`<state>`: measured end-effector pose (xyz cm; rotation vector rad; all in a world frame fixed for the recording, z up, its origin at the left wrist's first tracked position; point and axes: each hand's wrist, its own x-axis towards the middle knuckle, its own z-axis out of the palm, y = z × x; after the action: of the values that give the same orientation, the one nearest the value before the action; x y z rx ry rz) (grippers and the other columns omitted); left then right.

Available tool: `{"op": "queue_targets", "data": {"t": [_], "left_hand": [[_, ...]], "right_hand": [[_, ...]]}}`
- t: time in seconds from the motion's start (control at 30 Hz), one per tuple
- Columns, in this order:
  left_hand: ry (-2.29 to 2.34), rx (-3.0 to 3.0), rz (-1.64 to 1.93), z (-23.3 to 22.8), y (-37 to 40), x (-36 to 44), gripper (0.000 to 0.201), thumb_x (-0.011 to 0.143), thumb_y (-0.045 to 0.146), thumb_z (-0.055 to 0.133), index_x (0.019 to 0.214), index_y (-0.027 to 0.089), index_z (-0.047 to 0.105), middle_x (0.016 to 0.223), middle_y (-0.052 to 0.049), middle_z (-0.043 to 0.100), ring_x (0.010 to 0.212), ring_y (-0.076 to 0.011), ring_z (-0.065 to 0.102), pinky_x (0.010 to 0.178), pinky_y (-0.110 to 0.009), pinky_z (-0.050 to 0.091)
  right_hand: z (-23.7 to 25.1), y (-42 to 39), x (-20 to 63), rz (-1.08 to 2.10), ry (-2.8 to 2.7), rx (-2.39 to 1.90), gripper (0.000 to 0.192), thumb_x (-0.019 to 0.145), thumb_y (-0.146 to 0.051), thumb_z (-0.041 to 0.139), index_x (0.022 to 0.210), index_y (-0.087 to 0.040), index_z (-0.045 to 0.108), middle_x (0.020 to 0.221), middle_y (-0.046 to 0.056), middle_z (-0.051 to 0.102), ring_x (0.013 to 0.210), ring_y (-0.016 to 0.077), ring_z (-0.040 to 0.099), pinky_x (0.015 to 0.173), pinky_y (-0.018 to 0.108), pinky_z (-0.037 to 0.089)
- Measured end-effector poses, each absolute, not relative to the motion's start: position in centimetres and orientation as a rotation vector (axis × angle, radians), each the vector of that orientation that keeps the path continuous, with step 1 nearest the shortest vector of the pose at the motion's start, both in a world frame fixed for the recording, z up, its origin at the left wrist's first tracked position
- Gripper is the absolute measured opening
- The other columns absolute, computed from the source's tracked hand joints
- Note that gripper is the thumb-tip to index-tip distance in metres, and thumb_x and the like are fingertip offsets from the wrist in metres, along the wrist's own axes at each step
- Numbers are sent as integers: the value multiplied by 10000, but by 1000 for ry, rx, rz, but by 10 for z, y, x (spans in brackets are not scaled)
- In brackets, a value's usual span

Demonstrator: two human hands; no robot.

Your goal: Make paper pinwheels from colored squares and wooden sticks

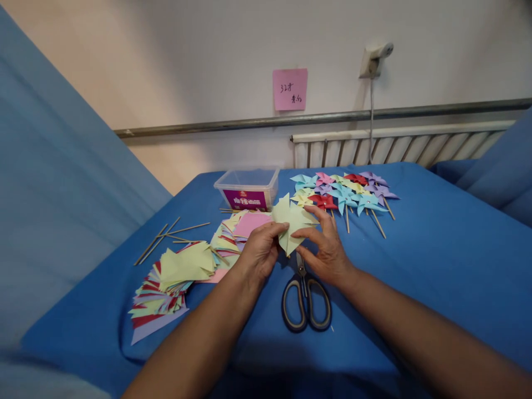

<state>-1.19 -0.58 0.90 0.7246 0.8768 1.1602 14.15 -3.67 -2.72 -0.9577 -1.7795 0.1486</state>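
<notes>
Together, a folded green paper (293,221) is pinched between closed fingers of the left hand (260,252) and right hand (326,249), mid-table above the scissors (306,299). Behind, the clear tub (248,188) looks empty.

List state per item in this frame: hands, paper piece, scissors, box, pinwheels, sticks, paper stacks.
left hand: gripping the light green paper piece
right hand: fingers on the same piece
light green paper piece: partly folded, held over the table
scissors: lying flat, blades hidden under the hands
plastic box: lid off
pinwheels: finished, lying in a pile
sticks: loose, scattered
paper stacks: fanned out, untidy
</notes>
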Motion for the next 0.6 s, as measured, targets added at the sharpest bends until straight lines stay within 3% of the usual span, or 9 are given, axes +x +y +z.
{"op": "queue_targets", "data": {"t": [0.27, 0.6], "left_hand": [[938, 784, 1117, 8, -9, -10, 235, 588, 214, 812, 739, 96, 677, 673, -44, 664, 594, -138, 587, 585, -256, 456], [1002, 815, 1120, 9, -14, -5, 249, 565, 212, 820, 704, 109, 640, 623, -24, 635, 533, -116, 564, 549, -247, 441]], "right_hand": [[-27, -35, 144, 117, -1719, -909, 59, 850, -238, 665, 900, -256, 692, 1326, 75, 512, 1240, 280, 474, 1044, 508, 389], [-26, -35, 140, 391, -1509, -1009, 101, 828, -222, 629, 728, -214, 620, 1166, 93, 599, 1127, 248, 572, 972, 431, 437]]}}
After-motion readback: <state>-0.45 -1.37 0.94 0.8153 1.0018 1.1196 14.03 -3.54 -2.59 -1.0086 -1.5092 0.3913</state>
